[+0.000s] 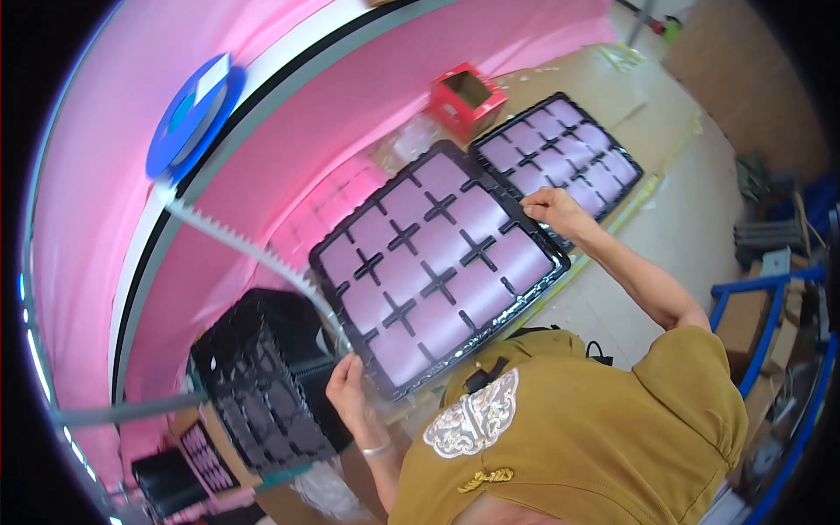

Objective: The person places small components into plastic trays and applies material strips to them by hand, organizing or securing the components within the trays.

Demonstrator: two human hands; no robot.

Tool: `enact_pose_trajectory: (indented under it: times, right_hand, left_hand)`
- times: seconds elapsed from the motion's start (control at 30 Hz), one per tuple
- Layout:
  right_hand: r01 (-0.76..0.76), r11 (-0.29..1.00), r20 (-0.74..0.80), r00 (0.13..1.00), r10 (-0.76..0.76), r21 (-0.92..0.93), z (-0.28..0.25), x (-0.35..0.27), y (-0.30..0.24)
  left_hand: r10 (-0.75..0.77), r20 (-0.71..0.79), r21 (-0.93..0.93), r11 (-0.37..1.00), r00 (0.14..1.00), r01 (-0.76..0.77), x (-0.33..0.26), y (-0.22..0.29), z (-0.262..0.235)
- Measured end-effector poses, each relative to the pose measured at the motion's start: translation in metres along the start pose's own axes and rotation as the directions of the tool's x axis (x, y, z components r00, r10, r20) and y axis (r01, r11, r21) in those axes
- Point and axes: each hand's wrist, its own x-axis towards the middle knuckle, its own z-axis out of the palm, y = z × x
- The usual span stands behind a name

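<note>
A black plastic tray [405,236] with a grid of compartments, lined with shiny pink-purple material, is tilted in front of me. My right hand [557,213] pinches its right rim with the fingers closed. At the tray's lower left edge, my left hand [349,394] is closed on the rim. A pale, toothed strip [262,254] runs from a blue reel [194,118] at the upper left down toward my left hand. Whether my left fingers touch the strip cannot be told. Behind the right rim lies a second, similar black tray [560,144] on the table.
A stack of empty black trays [267,385] stands at the lower left. An open red box [466,99] sits behind the trays on the brown tabletop [604,83]. Pink sheeting [289,149] covers the far side. At the right is a blue rack [761,324] with cardboard.
</note>
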Motion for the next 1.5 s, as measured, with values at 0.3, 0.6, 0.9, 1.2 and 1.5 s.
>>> enact_pose_trajectory:
  times: [0.3,0.6,0.9,1.2,1.5]
  right_hand:
    - [-0.25,0.965,-0.198,0.945,0.26,0.076,-0.17,-0.024,0.032]
    - [-0.285,0.958,-0.23,0.93,0.286,0.039,-0.254,0.021,0.108]
    - [-0.231,0.973,-0.14,0.964,0.228,-0.006,-0.181,0.12,0.133]
    - [-0.239,0.933,-0.094,0.971,0.222,-0.268,-0.15,0.152,0.121]
    - [-0.337,0.799,-0.001,0.922,0.387,-0.498,-0.175,0.175,0.111]
  left_hand:
    - [-0.04,0.411,0.099,0.995,0.911,-0.001,-0.016,0.041,0.172]
    - [-0.116,0.485,0.331,0.942,0.867,-0.059,-0.004,-0.005,0.279]
    - [-0.001,0.223,0.502,0.857,0.975,-0.114,0.013,-0.038,0.25]
    - [0.076,0.238,0.64,0.738,0.968,-0.216,0.029,-0.061,0.243]
    - [0.127,0.376,0.459,0.835,0.918,-0.304,-0.052,-0.042,0.221]
